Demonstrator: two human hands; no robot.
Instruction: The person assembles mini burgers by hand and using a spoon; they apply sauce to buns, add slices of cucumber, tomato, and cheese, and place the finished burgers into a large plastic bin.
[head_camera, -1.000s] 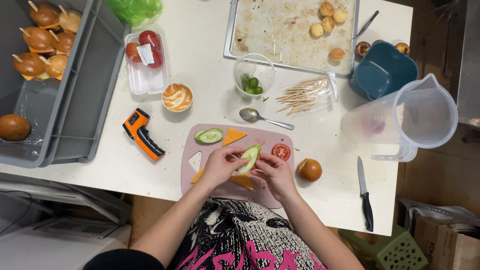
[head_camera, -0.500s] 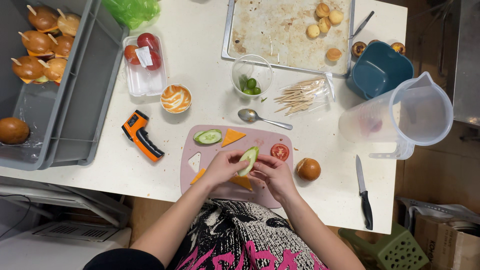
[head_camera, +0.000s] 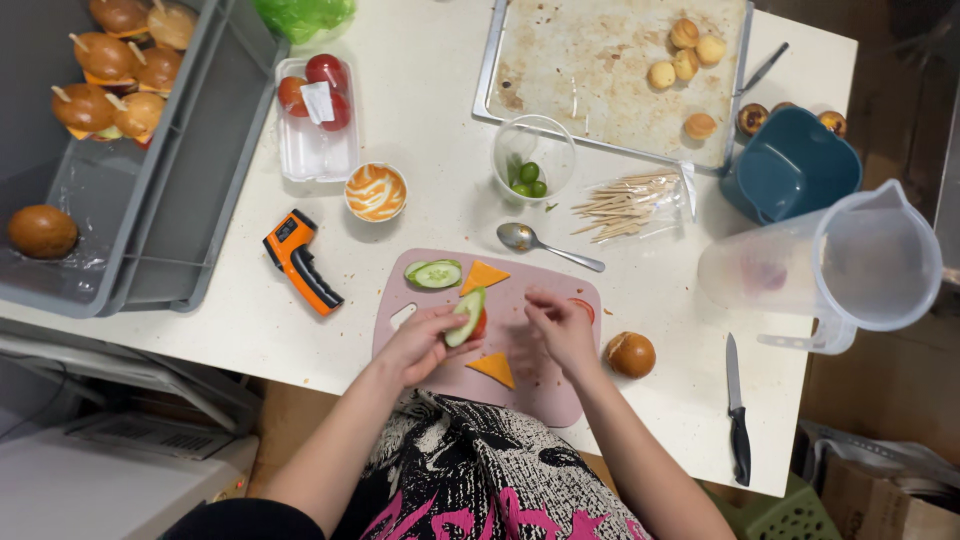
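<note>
My left hand (head_camera: 420, 345) holds a small stack over the pink cutting board (head_camera: 560, 395): a cucumber slice (head_camera: 467, 315) on top with a red tomato slice under it. My right hand (head_camera: 560, 328) hovers just to the right, fingers apart and holding nothing, partly covering a tomato slice (head_camera: 584, 308) at the board's right edge. An orange cheese triangle (head_camera: 494, 369) lies on the board between my wrists. A second cheese triangle (head_camera: 482, 275) and more cucumber slices (head_camera: 435, 274) lie at the board's far side. A small brown bun (head_camera: 631, 354) sits right of the board.
A spoon (head_camera: 545, 243), bag of wooden picks (head_camera: 630, 205), cup of green olives (head_camera: 530, 160), sauce cup (head_camera: 374, 191), tomato tray (head_camera: 315, 115) and orange infrared thermometer (head_camera: 300, 262) lie beyond the board. Knife (head_camera: 737, 410) and clear jug (head_camera: 850, 270) at right; grey crates with skewered buns (head_camera: 110, 85) at left; baking tray (head_camera: 620, 70) behind.
My right hand has let go of the stack and moved right, uncovering the cheese triangle on the board. My left hand keeps the cucumber and tomato stack.
</note>
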